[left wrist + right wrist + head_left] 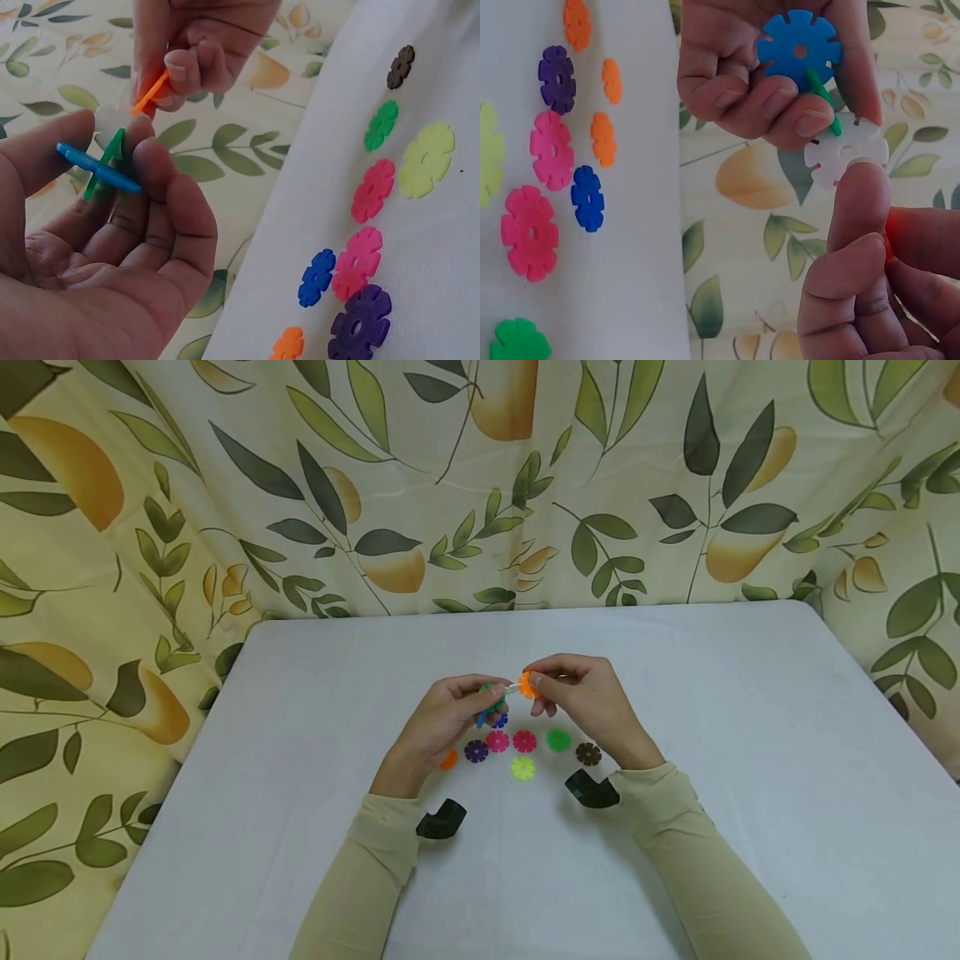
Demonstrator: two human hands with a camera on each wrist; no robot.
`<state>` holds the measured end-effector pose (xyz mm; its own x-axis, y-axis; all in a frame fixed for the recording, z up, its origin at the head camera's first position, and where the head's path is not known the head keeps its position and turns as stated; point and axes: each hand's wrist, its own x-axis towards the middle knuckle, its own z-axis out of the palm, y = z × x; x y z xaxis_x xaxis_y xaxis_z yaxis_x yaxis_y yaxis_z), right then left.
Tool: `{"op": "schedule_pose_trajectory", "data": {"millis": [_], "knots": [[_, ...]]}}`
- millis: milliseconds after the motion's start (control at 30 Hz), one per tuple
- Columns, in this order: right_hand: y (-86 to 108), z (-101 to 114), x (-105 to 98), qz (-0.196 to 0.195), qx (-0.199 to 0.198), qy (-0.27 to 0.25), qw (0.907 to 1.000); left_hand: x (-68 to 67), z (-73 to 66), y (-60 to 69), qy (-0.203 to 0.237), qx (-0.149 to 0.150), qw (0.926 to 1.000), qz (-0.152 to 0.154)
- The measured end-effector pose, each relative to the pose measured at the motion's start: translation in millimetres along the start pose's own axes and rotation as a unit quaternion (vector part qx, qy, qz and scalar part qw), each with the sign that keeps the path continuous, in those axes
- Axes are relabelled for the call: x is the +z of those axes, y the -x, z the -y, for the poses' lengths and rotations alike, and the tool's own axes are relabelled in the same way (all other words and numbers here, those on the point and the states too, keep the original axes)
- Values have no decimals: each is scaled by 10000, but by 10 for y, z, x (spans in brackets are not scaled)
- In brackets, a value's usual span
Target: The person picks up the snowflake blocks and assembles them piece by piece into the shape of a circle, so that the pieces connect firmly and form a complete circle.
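Observation:
Above the table, my left hand (442,718) pinches a small chain of notched plastic snowflake discs. A blue disc (780,46) slots crosswise into a green disc (105,161), and a white disc (864,136) joins the green one's other side. Facing it, my right hand (592,697) pinches an orange disc (528,685) between thumb and fingers. The orange disc meets the white disc's edge in the head view; whether their notches interlock I cannot tell, as fingers cover the spot in the right wrist view.
Loose discs lie below the hands on a white-covered table (300,827): purple (476,751), two pink, green (558,740), brown (588,754), yellow (523,768), dark blue (588,199) and several orange (603,139). A leaf-patterned curtain (480,527) hangs behind.

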<state>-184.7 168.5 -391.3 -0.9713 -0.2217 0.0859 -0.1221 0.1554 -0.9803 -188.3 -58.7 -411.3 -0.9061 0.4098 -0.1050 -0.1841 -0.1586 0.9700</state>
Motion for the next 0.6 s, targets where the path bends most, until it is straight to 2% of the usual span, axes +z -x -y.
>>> {"op": "schedule_pose_trajectory", "data": {"millis": [167,367,600], "knots": [[2,13,32,-5,-26,187,9998,-7,-4,4,-158,-38,9998,-69],[1,30,83,16,-111,393,9992,9,-5,1,-526,-78,9978,-402],[19,34,131,-103,-176,210,9996,79,-3,-3,-640,117,9954,-709]]}}
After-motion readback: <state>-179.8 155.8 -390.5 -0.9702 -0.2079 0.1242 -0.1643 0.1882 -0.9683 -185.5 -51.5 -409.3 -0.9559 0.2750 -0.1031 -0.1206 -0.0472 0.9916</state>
